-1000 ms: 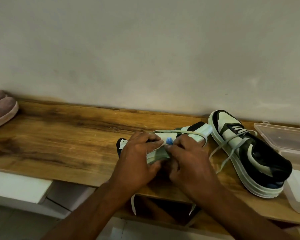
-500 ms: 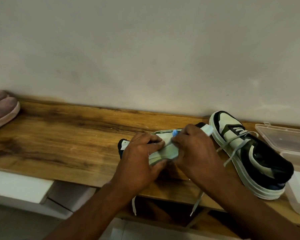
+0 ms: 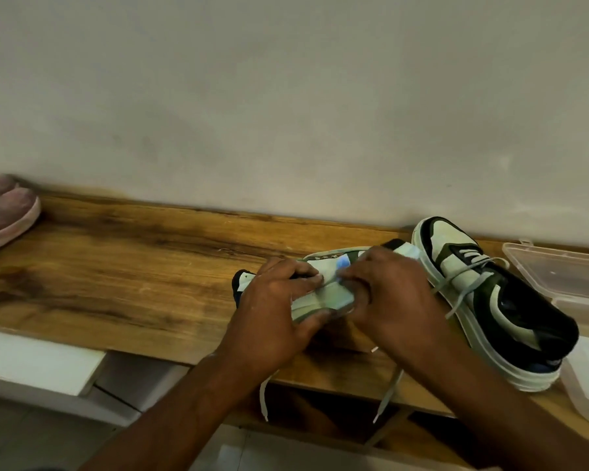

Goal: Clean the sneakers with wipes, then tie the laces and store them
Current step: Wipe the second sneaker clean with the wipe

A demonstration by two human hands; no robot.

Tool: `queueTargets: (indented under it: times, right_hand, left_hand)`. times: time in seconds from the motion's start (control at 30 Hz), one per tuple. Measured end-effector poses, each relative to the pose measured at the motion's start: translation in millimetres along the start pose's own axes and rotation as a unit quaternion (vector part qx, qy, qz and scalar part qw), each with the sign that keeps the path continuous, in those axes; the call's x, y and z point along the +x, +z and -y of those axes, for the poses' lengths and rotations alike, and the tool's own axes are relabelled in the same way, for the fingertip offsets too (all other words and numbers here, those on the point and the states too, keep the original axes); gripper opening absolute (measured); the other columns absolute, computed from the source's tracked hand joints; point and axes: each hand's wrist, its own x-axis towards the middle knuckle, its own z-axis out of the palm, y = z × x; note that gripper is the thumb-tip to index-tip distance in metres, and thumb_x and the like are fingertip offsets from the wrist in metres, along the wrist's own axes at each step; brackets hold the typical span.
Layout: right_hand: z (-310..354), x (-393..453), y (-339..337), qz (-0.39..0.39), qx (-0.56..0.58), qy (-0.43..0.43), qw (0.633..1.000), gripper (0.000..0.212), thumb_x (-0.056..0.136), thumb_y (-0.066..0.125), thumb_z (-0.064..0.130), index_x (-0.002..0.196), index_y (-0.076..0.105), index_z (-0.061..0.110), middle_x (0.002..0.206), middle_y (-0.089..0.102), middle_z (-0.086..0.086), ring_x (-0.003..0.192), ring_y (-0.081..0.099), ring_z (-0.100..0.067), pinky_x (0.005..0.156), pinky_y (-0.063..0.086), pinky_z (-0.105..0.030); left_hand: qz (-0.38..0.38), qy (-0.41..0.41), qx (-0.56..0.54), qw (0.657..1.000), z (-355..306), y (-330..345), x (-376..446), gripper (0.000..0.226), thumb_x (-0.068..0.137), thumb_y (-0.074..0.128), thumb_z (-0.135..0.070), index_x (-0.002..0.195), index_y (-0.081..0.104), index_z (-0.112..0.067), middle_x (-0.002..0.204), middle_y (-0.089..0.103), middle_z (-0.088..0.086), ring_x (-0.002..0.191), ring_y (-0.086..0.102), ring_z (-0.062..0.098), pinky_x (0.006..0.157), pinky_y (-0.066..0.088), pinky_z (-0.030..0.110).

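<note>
A wooden shelf (image 3: 123, 266) spans the frame; at right a sneaker (image 3: 490, 300) lies with loose laces beside a clear box (image 3: 565, 277). Centre, the second sneaker (image 3: 320, 294) lies under both hands: left hand (image 3: 269, 321) curls round it, right hand (image 3: 391, 300) pinches its lace (image 3: 386, 399). Lace-tying looks underway; next, pull the knot snug without slipping
</note>
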Motion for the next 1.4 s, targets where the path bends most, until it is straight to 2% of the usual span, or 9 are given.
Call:
queueTargets:
  times: [0.17,0.27,0.43,0.53,0.67,0.9,1.1,1.3,1.4]
  right_hand:
    - [-43.3,14.5,-24.3,-0.085,-0.035,0.122,0.988,0.019,0.074,0.075,0.002,0.084,0.083,0.016,0.076,0.071,-0.007,0.068,0.063,-0.024,0.064,0.042,-0.029]
    - [-8.1,2.6,-10.0,-0.05,-0.017,0.068,0.996,0.017,0.08,0.075,0.007,0.09,0.081,0.019,0.082,0.067,-0.003,0.073,0.059,-0.019,0.067,0.05,-0.033]
    - [6.5,-20.6,4.5,0.014,0.005,-0.012,1.0,0.044,0.072,0.086,0.008,0.114,0.077,0.017,0.1,0.065,0.0,0.094,0.059,-0.018,0.075,0.051,-0.025]
    - [-33.2,-10.0,-10.4,-0.053,-0.01,0.051,0.997,0.033,0.077,0.079,0.0,0.107,0.079,0.013,0.095,0.064,-0.003,0.087,0.061,-0.022,0.073,0.055,-0.036]
    - [-53.8,-4.4,-18.0,-0.149,0.027,0.117,0.981,0.027,0.08,0.074,-0.005,0.097,0.08,0.015,0.091,0.068,-0.003,0.081,0.063,-0.017,0.074,0.048,-0.024]
    - [-14.1,-19.5,0.5,-0.037,0.027,0.009,0.999,0.033,0.074,0.083,0.003,0.105,0.079,0.013,0.097,0.062,0.001,0.089,0.058,-0.016,0.069,0.057,-0.036]
    - [-64.6,-0.5,-20.0,-0.157,0.021,0.113,0.981,0.026,0.077,0.074,-0.003,0.09,0.082,0.018,0.084,0.069,0.0,0.076,0.06,-0.015,0.07,0.046,-0.029]
    - [2.1,-21.6,5.7,-0.027,0.023,-0.007,0.999,0.034,0.071,0.084,0.004,0.101,0.079,0.017,0.092,0.063,0.003,0.088,0.056,-0.014,0.068,0.049,-0.027]
    - [-12.8,-15.4,2.2,-0.025,0.011,-0.007,1.0,0.035,0.071,0.082,0.002,0.104,0.08,0.016,0.093,0.063,0.001,0.09,0.057,-0.019,0.069,0.049,-0.031]
  left_hand:
    - [-0.004,0.007,-0.005,1.0,-6.1,-1.5,-1.4,0.057,0.08,0.079,-0.052,0.127,0.074,-0.02,0.123,0.065,-0.014,0.119,0.05,0.0,0.1,0.032,0.004]
    - [-0.004,-0.004,-0.006,1.0,-6.6,-0.5,-1.2,0.055,0.077,0.086,-0.042,0.126,0.074,-0.021,0.123,0.066,-0.014,0.12,0.051,0.002,0.102,0.037,0.011]
    - [0.002,-0.008,0.001,1.0,-13.2,5.4,3.8,0.053,0.075,0.089,-0.028,0.125,0.075,-0.021,0.123,0.066,-0.013,0.119,0.052,0.003,0.103,0.041,0.018]
    - [-0.009,-0.004,-0.01,1.0,-12.7,4.0,4.4,0.054,0.078,0.086,-0.043,0.127,0.074,-0.021,0.124,0.066,-0.014,0.119,0.05,0.0,0.101,0.034,0.007]
    - [-0.008,0.005,-0.02,1.0,-14.5,4.2,0.5,0.062,0.079,0.068,-0.061,0.126,0.074,-0.02,0.122,0.065,-0.015,0.117,0.051,0.001,0.1,0.034,0.005]
    - [0.007,0.004,-0.001,1.0,-11.4,4.6,0.2,0.057,0.076,0.086,-0.044,0.127,0.074,-0.022,0.124,0.064,-0.015,0.121,0.051,0.002,0.101,0.039,0.013]
    - [0.002,0.009,-0.011,1.0,-16.8,4.5,-0.5,0.057,0.078,0.082,-0.05,0.126,0.074,-0.02,0.123,0.065,-0.015,0.119,0.052,0.002,0.1,0.033,0.004]
    - [0.007,0.003,-0.001,1.0,-9.8,3.0,3.6,0.054,0.074,0.087,-0.039,0.123,0.076,-0.019,0.121,0.066,-0.013,0.118,0.054,0.004,0.1,0.041,0.013]
    - [0.002,-0.005,0.0,1.0,-8.9,1.7,5.6,0.053,0.077,0.084,-0.043,0.124,0.075,-0.021,0.121,0.066,-0.014,0.118,0.052,0.002,0.098,0.034,0.005]
